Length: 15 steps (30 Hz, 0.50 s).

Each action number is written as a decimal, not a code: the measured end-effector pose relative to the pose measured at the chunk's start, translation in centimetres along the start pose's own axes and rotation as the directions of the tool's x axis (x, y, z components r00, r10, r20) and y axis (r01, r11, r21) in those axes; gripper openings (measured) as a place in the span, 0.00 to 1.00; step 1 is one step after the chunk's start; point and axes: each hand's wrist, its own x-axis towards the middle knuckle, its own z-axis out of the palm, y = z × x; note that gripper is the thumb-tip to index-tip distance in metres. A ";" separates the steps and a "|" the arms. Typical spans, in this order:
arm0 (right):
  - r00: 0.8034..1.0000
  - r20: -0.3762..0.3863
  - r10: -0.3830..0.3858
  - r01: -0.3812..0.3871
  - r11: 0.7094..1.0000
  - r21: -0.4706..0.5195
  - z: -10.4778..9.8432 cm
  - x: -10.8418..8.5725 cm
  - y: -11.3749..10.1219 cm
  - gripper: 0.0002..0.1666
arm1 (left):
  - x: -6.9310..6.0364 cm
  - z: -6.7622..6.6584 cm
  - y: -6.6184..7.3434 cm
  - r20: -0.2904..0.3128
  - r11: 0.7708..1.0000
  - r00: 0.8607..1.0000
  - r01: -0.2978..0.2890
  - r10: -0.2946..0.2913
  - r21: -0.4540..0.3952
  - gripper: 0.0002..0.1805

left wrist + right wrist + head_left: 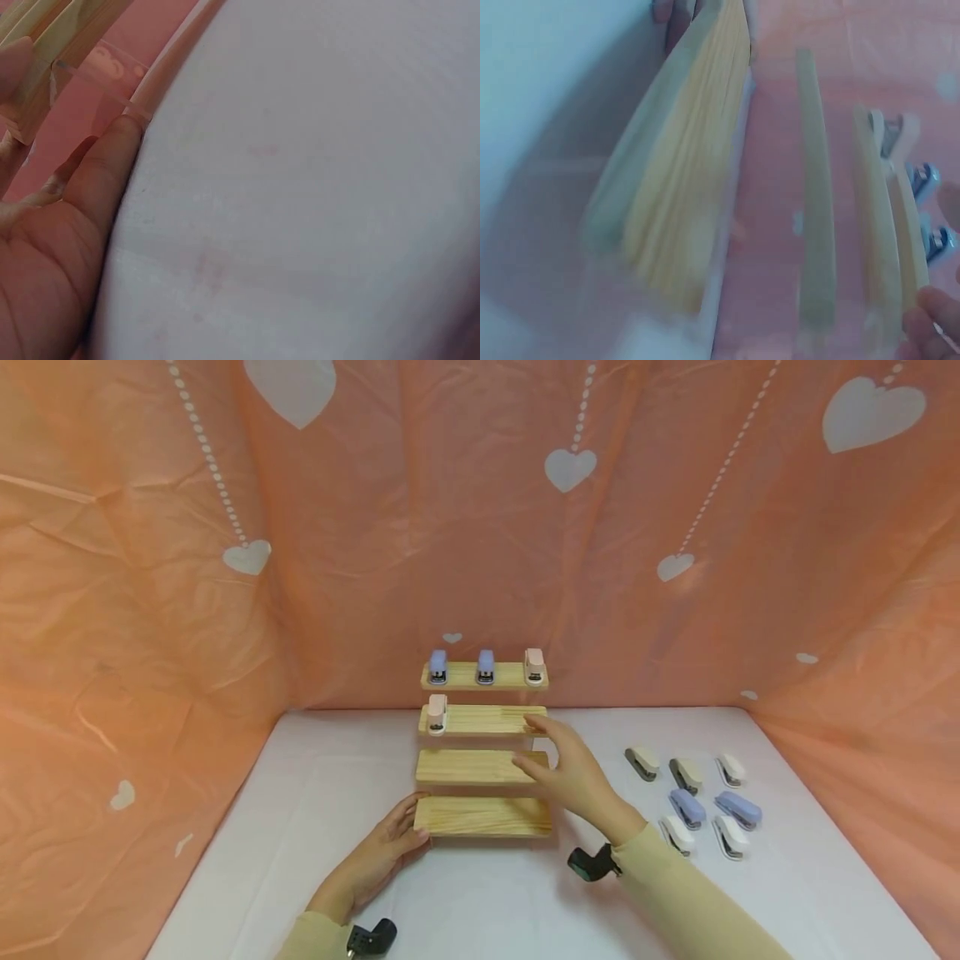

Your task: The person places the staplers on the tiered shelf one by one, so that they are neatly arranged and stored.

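A stepped rack carries wooden shelves, the lowest shelf (pixel 483 818) nearest me. My left hand (pixel 378 856) grips its left end; in the left wrist view fingers and thumb sit about the wooden board (pixel 71 34). Near the right ends of the middle shelves is my right hand (pixel 573 772), fingers spread apart and nothing held. On the top shelf (pixel 461 675) stand a blue stapler (pixel 438 667), another blue stapler (pixel 485 667) and a pink stapler (pixel 534 666). A pink stapler (pixel 437 713) stands at the left of the second shelf (pixel 487 719).
Several loose staplers lie on the white table (pixel 480 902) to the right, among them a cream stapler (pixel 642 762), a blue stapler (pixel 738 808) and a white stapler (pixel 731 837). An orange curtain (pixel 480 543) with hearts hangs behind and at both sides.
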 end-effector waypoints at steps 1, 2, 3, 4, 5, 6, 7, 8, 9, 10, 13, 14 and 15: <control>1.000 -0.005 -0.001 0.000 1.000 -0.010 -0.4 -0.5 0.4 0.39 | 0.0 0.0 -0.1 0.002 1.000 1.000 -0.003 0.003 0.000 0.42; 1.000 -0.009 0.000 0.000 1.000 -0.020 -0.9 -1.0 0.9 0.39 | 0.1 0.0 -0.2 0.003 1.000 1.000 -0.002 0.002 -0.004 0.42; 1.000 -0.012 -0.001 0.001 1.000 -0.026 -1.4 -1.6 1.3 0.39 | 0.1 0.0 -0.2 0.003 1.000 1.000 -0.003 0.003 -0.004 0.42; 1.000 -0.015 0.005 -0.006 0.999 -0.033 -1.8 -2.1 1.7 0.39 | 0.2 0.0 -0.3 0.006 1.000 1.000 -0.002 0.002 -0.006 0.42; 1.000 -0.019 0.011 -0.012 0.999 -0.044 -2.2 -2.7 2.2 0.39 | 0.2 0.0 -0.4 0.007 1.000 1.000 -0.001 0.002 -0.005 0.42; 1.000 -0.022 0.018 -0.020 0.998 -0.051 -2.6 -3.3 2.6 0.39 | 0.3 0.0 -0.4 0.007 1.000 1.000 0.001 -0.001 -0.003 0.42; 0.999 -0.023 0.029 -0.031 0.998 -0.060 -3.0 -3.9 3.0 0.39 | 0.3 0.1 -0.4 0.007 1.000 1.000 0.001 -0.001 0.001 0.42; 0.999 -0.025 0.041 -0.042 0.997 -0.067 -3.4 -4.4 3.4 0.39 | 0.3 0.0 -0.5 0.007 1.000 1.000 0.003 -0.003 -0.001 0.42; 0.998 -0.026 0.053 -0.055 0.995 -0.079 -3.7 -5.0 3.9 0.39 | 0.3 0.1 -0.4 0.008 1.000 1.000 0.002 -0.002 0.000 0.42; 0.997 -0.027 0.069 -0.071 0.993 -0.090 -4.0 -5.5 4.3 0.38 | 0.3 0.1 -0.4 0.009 1.000 1.000 0.002 -0.002 0.000 0.42; 0.994 -0.021 0.110 -0.112 0.989 -0.098 -4.8 -7.0 5.4 0.38 | 0.2 0.0 -0.2 0.005 1.000 1.000 0.001 -0.001 0.006 0.42; 0.992 -0.017 0.123 -0.124 0.987 -0.099 -5.1 -7.5 5.7 0.38 | 0.1 0.0 -0.1 0.004 1.000 1.000 -0.001 0.001 0.006 0.42; 0.990 -0.015 0.138 -0.139 0.986 -0.096 -5.3 -8.0 6.0 0.37 | 0.0 -0.1 0.1 0.000 1.000 1.000 -0.003 0.003 0.004 0.42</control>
